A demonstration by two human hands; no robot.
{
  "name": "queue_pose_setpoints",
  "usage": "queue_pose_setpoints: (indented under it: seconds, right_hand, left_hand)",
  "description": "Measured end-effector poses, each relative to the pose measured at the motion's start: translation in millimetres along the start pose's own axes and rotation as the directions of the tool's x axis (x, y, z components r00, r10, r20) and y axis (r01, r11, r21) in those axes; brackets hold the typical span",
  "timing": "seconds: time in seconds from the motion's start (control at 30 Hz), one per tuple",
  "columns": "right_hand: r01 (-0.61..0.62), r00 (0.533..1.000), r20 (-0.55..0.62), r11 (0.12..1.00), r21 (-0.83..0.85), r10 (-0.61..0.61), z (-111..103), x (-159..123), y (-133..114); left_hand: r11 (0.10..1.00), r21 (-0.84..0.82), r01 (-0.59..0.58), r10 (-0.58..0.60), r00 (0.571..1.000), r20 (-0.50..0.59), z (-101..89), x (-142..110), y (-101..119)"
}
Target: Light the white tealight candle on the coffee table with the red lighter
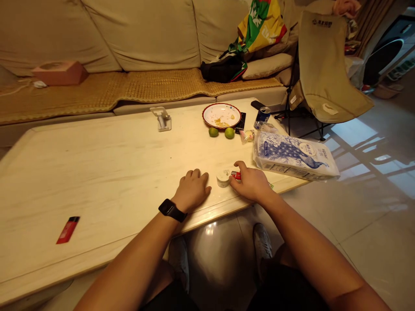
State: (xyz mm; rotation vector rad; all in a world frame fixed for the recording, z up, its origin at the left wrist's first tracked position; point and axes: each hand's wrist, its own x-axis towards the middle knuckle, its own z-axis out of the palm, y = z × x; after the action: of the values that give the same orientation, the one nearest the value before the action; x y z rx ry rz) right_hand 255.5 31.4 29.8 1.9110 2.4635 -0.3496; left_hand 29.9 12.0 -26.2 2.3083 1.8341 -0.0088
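My left hand lies palm down near the table's front edge, fingers loosely apart, holding nothing. A black smartwatch is on that wrist. My right hand curls its thumb and index finger around a small red lighter; most of the lighter is hidden by the hand. Just left of those fingertips stands a small round white jar, between my two hands. Another flat red item with a black end, which looks like a lighter, lies far to the left on the table.
Right of my hand, a plastic-wrapped tissue pack overhangs the table edge. Farther back are two green limes, a red-rimmed plate with scraps, a blue can and a white stand. A sofa and folding chair stand beyond.
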Motion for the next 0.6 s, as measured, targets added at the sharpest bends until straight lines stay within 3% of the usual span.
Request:
queue_pose_setpoints:
  seconds: [0.6]
  right_hand:
    - [-0.014,1.0,0.001,1.0,0.02,0.014,1.9,8.5,-5.9]
  left_hand:
    - [1.0,0.019,-0.003,0.004,1.0,-0.015,2.4,0.0,-0.4]
